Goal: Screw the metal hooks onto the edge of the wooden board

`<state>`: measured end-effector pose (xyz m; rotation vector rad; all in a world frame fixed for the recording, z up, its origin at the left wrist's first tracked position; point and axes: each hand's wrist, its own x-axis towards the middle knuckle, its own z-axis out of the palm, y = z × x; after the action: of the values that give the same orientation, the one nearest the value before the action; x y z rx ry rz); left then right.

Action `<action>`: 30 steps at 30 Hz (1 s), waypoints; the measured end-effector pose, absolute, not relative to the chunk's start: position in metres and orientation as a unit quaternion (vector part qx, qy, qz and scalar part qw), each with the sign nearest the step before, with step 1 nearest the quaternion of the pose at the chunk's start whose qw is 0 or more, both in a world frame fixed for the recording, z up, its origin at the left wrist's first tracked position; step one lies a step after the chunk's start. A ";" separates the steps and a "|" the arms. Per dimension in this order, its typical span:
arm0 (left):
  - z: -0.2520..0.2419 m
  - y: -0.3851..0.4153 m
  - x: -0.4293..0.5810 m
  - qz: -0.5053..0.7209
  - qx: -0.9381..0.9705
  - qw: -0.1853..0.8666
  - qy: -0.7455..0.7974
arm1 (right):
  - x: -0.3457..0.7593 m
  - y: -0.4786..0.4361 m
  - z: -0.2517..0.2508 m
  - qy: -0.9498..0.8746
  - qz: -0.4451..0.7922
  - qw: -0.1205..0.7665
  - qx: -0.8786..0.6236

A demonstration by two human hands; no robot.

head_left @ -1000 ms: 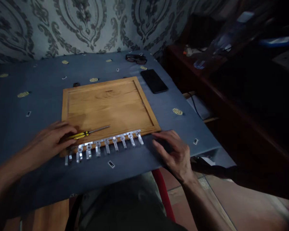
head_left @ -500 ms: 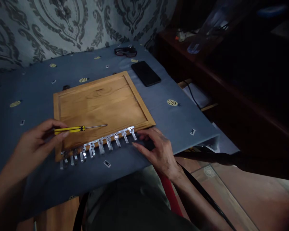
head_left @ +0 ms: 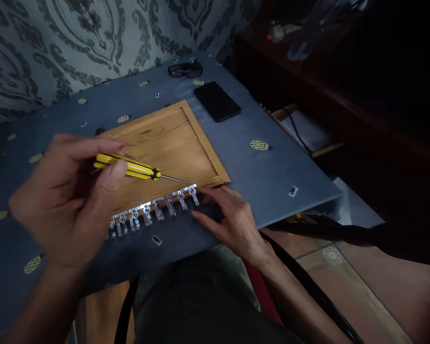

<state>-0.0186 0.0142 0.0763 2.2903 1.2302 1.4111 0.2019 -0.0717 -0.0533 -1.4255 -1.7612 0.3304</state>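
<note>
My left hand is closed around the yellow-and-black handle of a screwdriver. The thin metal shaft points right, and its tip appears close to the right end of a silver hook rail. That rail lies along the near edge of a framed wooden board, with several hooks hanging over the side. Part of the rail's left end is hidden behind my left hand. At the rail's right end rests my right hand, thumb and forefinger apart, the forefinger by the last hook; its other fingers are partly hidden.
A blue patterned cloth covers the table. Beyond the board lie a black phone and dark-framed glasses. To the right stand dark furniture and an open drawer with a cable. A patterned curtain hangs behind.
My left hand has risen and moved right with the screwdriver, bringing its tip toward the rail's right end. My right hand stays at that end. The view has shifted slightly.
</note>
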 end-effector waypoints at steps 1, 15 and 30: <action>0.077 0.014 -0.016 0.470 0.790 0.081 0.387 | 0.202 -0.072 -0.054 -0.701 0.132 0.411 -0.568; 0.073 0.016 -0.002 0.415 0.855 0.017 0.309 | 0.204 -0.069 -0.052 -0.720 0.143 0.379 -0.564; 0.075 0.012 0.002 0.385 0.876 0.003 0.290 | 0.205 -0.069 -0.051 -0.724 0.145 0.384 -0.554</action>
<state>0.0025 0.0121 0.0749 2.7474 0.9111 1.2083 0.2046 -0.0689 -0.0514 -1.4129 -1.8458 0.3687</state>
